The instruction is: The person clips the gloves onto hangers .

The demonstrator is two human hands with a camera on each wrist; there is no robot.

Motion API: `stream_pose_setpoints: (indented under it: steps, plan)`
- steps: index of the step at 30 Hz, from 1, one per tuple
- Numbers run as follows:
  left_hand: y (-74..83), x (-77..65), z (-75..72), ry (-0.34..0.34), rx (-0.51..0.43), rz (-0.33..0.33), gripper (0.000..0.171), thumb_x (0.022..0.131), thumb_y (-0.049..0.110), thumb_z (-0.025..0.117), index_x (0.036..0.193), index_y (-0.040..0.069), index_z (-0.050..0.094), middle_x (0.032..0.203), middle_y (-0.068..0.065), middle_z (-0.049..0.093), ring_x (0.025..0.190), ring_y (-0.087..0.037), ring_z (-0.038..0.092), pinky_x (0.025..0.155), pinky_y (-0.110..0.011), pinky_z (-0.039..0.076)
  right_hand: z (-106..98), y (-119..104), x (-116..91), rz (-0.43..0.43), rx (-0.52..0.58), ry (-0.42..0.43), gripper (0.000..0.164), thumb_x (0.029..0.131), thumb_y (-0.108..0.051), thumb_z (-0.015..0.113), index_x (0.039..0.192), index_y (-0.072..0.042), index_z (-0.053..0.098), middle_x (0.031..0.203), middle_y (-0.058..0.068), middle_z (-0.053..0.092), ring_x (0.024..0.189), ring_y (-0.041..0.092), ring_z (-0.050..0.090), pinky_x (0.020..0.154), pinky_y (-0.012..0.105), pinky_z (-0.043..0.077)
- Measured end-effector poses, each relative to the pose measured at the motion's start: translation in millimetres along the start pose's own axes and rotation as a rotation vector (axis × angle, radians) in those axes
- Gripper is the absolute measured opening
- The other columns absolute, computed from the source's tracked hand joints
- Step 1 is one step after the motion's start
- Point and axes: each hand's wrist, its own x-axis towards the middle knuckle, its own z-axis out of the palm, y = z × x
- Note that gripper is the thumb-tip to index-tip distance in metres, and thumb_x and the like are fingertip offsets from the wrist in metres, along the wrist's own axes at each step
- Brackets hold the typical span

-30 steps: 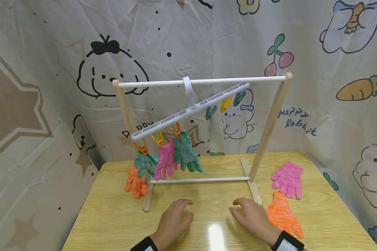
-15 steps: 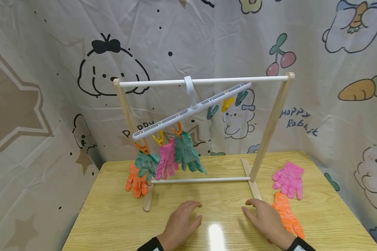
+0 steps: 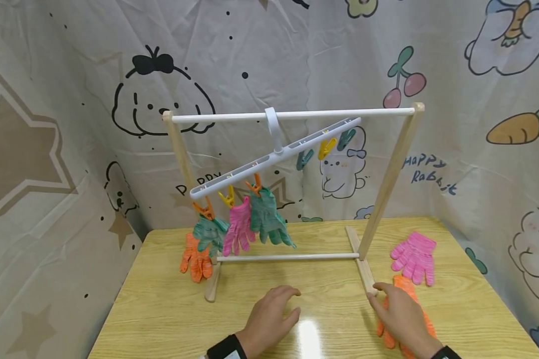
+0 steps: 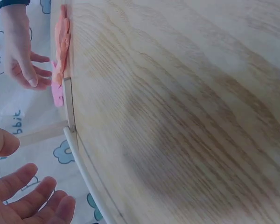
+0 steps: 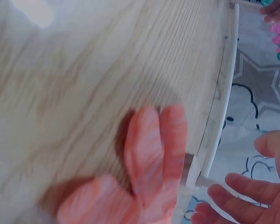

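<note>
My right hand (image 3: 402,315) is over the orange glove (image 3: 405,284) at the table's right side, covering part of it in the head view. Its fingers are loosely bent and hold nothing. In the right wrist view the orange glove (image 5: 149,154) lies flat on the wood, apart from the fingers. My left hand (image 3: 269,319) is above the front middle of the table, relaxed and without anything in it. Behind the orange glove lies a pink glove (image 3: 414,257). From the left half of a tilted white hanger (image 3: 274,157), clothespins hold a green glove (image 3: 210,233), a pink glove (image 3: 239,224) and another green glove (image 3: 269,217).
The hanger hooks over the top bar (image 3: 341,114) of a wooden-legged rack. Two teal clothespins and a yellow clothespin (image 3: 327,148) hang from its right half with nothing in them. Another orange glove (image 3: 195,259) lies by the rack's left foot (image 3: 213,286). Patterned cloth surrounds the table.
My right hand has moved right, from beside the orange glove to over it. The left hand has drifted right as well. The gloves and hanger stay as they were.
</note>
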Motion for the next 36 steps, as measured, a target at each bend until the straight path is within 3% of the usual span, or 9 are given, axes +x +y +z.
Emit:
stream_pose_setpoints:
  steps: [2, 6, 9, 14, 20, 26, 36]
  plan:
    - [1.9, 1.1, 1.2, 0.001, 0.01, 0.012, 0.025, 0.094, 0.023, 0.07, 0.117, 0.013, 0.069, 0.124, -0.002, 0.069, 0.115, -0.021, 0.066, 0.086, -0.035, 0.059, -3.6, 4.9, 1.1, 0.004, -0.016, 0.004, 0.047, 0.098, -0.039, 0.063, 0.128, -0.003, 0.066, 0.084, 0.006, 0.068, 0.052, 0.01, 0.041, 0.043, 0.028, 0.032]
    - [4.8, 1.4, 4.9, -0.009, 0.014, 0.019, 0.025, 0.094, 0.024, 0.069, 0.117, 0.013, 0.069, 0.124, -0.002, 0.07, 0.115, -0.02, 0.066, 0.085, -0.034, 0.059, -9.5, 18.8, 4.5, -0.023, -0.068, 0.028, 0.047, 0.097, -0.037, 0.065, 0.126, 0.0, 0.065, 0.105, 0.018, 0.074, 0.077, 0.027, 0.067, 0.051, 0.039, 0.049]
    - [6.1, -0.6, 7.8, -0.019, 0.009, 0.018, 0.025, 0.095, 0.023, 0.068, 0.118, 0.013, 0.069, 0.124, -0.002, 0.069, 0.115, -0.021, 0.066, 0.084, -0.033, 0.059, -12.4, 31.2, 6.7, -0.038, -0.115, 0.041, 0.047, 0.096, -0.033, 0.067, 0.125, 0.003, 0.065, 0.116, 0.023, 0.072, 0.097, 0.039, 0.071, 0.064, 0.049, 0.057]
    - [7.1, -3.5, 11.5, -0.037, -0.005, 0.019, 0.027, 0.095, 0.023, 0.067, 0.12, 0.013, 0.068, 0.124, -0.002, 0.07, 0.115, -0.02, 0.066, 0.082, -0.032, 0.058, -15.4, 51.0, 8.6, -0.041, -0.157, 0.043, 0.041, 0.095, -0.023, 0.066, 0.12, 0.009, 0.064, 0.11, 0.027, 0.071, 0.098, 0.045, 0.069, 0.077, 0.057, 0.056]
    - [7.2, -3.1, 15.2, -0.054, -0.012, 0.033, 0.029, 0.095, 0.024, 0.067, 0.122, 0.014, 0.067, 0.123, -0.001, 0.07, 0.113, -0.018, 0.067, 0.082, -0.03, 0.058, -18.4, 66.7, 10.8, -0.049, -0.199, 0.032, 0.031, 0.091, -0.01, 0.067, 0.111, 0.013, 0.064, 0.102, 0.029, 0.07, 0.094, 0.045, 0.068, 0.081, 0.058, 0.054]
    - [7.3, -3.9, 16.8, -0.057, 0.001, 0.053, 0.029, 0.095, 0.023, 0.067, 0.122, 0.013, 0.067, 0.122, -0.001, 0.071, 0.113, -0.018, 0.067, 0.083, -0.03, 0.058, -19.3, 70.2, 10.4, -0.061, -0.214, 0.018, 0.033, 0.085, -0.008, 0.075, 0.108, 0.014, 0.064, 0.1, 0.028, 0.068, 0.092, 0.045, 0.067, 0.081, 0.057, 0.054]
    - [4.4, -9.1, 15.0, -0.071, 0.017, 0.032, 0.028, 0.097, 0.024, 0.065, 0.123, 0.014, 0.066, 0.123, -0.001, 0.07, 0.114, -0.018, 0.066, 0.083, -0.03, 0.058, -13.7, 66.3, 10.7, -0.068, -0.307, -0.007, 0.018, 0.089, -0.004, 0.071, 0.103, 0.007, 0.07, 0.097, 0.019, 0.068, 0.087, 0.037, 0.068, 0.08, 0.053, 0.056]
